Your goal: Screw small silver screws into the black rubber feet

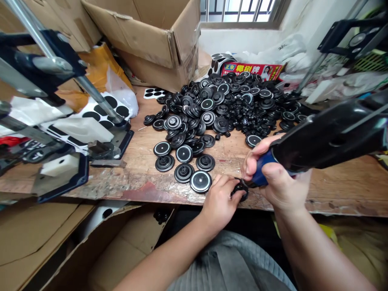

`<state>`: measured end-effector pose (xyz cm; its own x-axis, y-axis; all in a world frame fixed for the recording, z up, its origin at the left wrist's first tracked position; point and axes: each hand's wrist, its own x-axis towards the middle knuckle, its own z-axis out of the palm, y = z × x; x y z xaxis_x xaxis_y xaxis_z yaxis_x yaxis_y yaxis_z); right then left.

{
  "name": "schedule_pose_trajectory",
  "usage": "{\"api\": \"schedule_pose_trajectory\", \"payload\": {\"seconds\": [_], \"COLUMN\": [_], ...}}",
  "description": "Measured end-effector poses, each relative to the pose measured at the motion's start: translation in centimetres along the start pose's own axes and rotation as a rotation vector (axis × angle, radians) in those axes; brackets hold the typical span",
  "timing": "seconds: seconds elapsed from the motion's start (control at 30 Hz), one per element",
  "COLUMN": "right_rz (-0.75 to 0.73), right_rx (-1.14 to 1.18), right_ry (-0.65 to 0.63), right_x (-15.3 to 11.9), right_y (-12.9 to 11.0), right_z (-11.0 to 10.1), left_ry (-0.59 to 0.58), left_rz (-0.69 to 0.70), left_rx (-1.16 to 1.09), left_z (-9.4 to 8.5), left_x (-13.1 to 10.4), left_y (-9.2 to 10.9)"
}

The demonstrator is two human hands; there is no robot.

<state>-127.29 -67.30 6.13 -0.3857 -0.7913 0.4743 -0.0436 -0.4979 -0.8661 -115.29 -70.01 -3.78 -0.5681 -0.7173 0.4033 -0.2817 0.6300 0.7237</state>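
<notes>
Near the front edge of the wooden bench, my left hand [222, 198] pinches a black round disc part [243, 195] between thumb and fingers. My right hand [279, 178] is wrapped around the blue collar of a large black power screwdriver [327, 137], which slants down to the left. Its tip meets the disc or stops just above it; the exact contact is hidden by my fingers. Left of my left hand lies a disc with a pale ring [200, 181]. Beside it sit several stepped black discs [184, 173], some turned face up, others with the stem up.
A big pile of black discs and small knobs [209, 105] covers the bench's middle. Behind stands an open cardboard box [151, 40]. Lever presses [106, 105] occupy the left, another [336, 44] the right rear. An open carton [121, 246] sits below the bench edge.
</notes>
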Motion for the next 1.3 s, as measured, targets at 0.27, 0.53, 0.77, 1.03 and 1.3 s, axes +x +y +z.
{"api": "schedule_pose_trajectory", "payload": {"seconds": [0.27,0.53,0.77,1.03,1.3], "right_rz": [0.024,0.033,0.048,-0.033,-0.114], "right_rx": [0.033,0.131,0.188,0.205,0.247], "right_ry": [-0.123,-0.237,-0.260,-0.209,0.232], "right_x": [0.0,0.5,1.1,0.1,0.5], "right_y": [0.6,1.1,1.3,1.2,-0.4], "right_z": [-0.8,-0.8,-1.1,-1.0,-2.9], "left_ry": [0.039,0.003,0.015,0.034,0.022], "left_rz": [0.042,0.030,0.030,0.028,0.046], "left_rx": [-0.015,-0.019,-0.022,0.064,0.157], "left_z": [0.0,-0.1,-0.2,-0.1,-0.1], "left_x": [0.0,0.2,0.2,-0.2,-1.2], "left_y": [-0.2,-0.4,-0.2,0.1,1.2]}}
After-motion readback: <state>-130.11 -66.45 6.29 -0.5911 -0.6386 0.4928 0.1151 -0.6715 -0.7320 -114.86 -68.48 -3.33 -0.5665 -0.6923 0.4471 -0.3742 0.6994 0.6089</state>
